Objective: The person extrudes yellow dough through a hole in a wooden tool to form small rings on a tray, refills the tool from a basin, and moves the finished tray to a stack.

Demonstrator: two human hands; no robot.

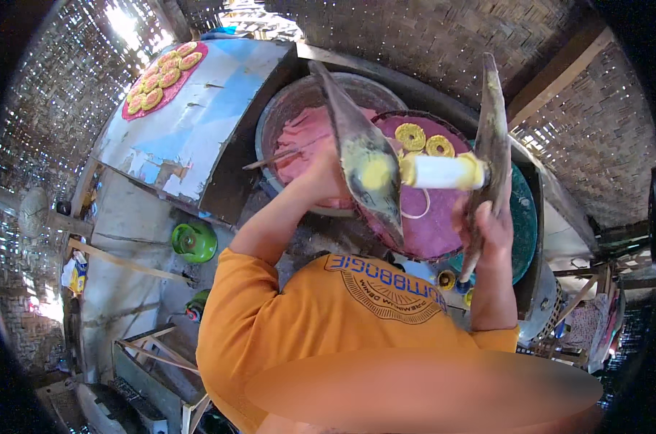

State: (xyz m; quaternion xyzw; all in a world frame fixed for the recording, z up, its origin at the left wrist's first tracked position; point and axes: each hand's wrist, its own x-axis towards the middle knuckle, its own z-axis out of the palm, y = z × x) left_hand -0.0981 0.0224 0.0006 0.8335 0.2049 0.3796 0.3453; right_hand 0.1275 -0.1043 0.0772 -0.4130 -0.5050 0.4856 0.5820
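Observation:
My left hand grips a dark pointed wooden board, its fingers partly hidden behind the wood. Yellow dough is smeared on the board's middle. On the right, my right hand is closed round a second long wooden piece. Between the two pieces lies a white cylinder with yellow dough at both ends; it meets the right piece, and I cannot tell whether it touches the left one. Below them, ring-shaped yellow dough pieces rest on a round tray lined with pink cloth.
A grey basin holds pink cloth, with a stick across its edge. Behind the tray is a green basin. At left, several yellow dough rings lie on pink cloth atop a worn pale surface. A green gas cylinder stands below.

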